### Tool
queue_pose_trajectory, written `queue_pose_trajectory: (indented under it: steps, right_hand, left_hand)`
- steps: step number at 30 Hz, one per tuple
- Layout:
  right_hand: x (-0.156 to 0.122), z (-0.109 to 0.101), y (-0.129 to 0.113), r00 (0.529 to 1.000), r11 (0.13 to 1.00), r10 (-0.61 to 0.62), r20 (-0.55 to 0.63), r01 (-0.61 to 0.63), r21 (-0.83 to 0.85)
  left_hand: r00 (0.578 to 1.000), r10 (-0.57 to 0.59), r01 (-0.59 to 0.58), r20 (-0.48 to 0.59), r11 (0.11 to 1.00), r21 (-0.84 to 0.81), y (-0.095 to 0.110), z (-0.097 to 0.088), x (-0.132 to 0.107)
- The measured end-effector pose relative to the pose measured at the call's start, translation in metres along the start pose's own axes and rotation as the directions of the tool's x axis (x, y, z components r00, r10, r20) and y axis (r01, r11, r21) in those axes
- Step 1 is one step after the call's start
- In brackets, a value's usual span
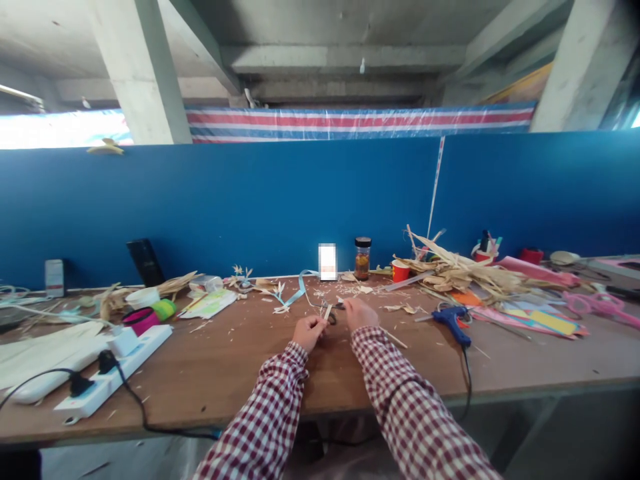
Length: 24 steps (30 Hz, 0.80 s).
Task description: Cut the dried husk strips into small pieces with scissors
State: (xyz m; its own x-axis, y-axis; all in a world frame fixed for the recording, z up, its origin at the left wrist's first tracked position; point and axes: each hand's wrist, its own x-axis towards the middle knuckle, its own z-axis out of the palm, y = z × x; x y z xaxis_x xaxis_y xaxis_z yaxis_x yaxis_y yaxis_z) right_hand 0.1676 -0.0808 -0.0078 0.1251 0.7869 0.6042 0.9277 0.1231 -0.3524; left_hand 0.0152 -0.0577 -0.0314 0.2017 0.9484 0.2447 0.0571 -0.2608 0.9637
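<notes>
Over the middle of the wooden table, my left hand (309, 332) is closed in a pinch on a small pale strip (327, 311) that looks like dried husk. Close on its right, my right hand (361, 314) has its fingers closed; what they hold is too small to tell. Between the two hands shows a dark looped object (333, 318), perhaps scissors, partly hidden by the fingers. Just beyond, a light-blue ribbon (299, 291) curves over the table among pale scraps. A small husk flower (281, 297) lies left of the ribbon.
A blue glue gun (451, 324) and a heap of dried husks (465, 273) lie to the right. A lidded jar (363, 259) and a red cup (400, 271) stand at the back. On the left are a white power strip (150, 343) and cables. A blue partition (300, 200) rises behind.
</notes>
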Motion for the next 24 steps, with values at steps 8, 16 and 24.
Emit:
queue_pose_trajectory:
  steps: [8, 16, 24]
  right_hand:
    - [-0.011, -0.003, -0.024, 0.985, 0.978, -0.175, 0.006, 0.173, 0.115]
    - [-0.013, 0.001, -0.025, 0.971, 0.97, -0.219, 0.095, 0.206, 0.131]
    - [-0.013, 0.003, -0.022, 0.953, 0.96, -0.264, 0.149, 0.244, 0.137]
  left_hand:
    - [0.994, -0.009, 0.003, -0.106, 0.998, -0.06, -0.006, -0.002, 0.004]
    - [0.999, 0.018, -0.019, -0.045, 1.0, -0.017, -0.005, -0.002, 0.003]
    - [1.0, 0.012, -0.012, -0.002, 1.0, 0.0, 0.002, -0.001, 0.0]
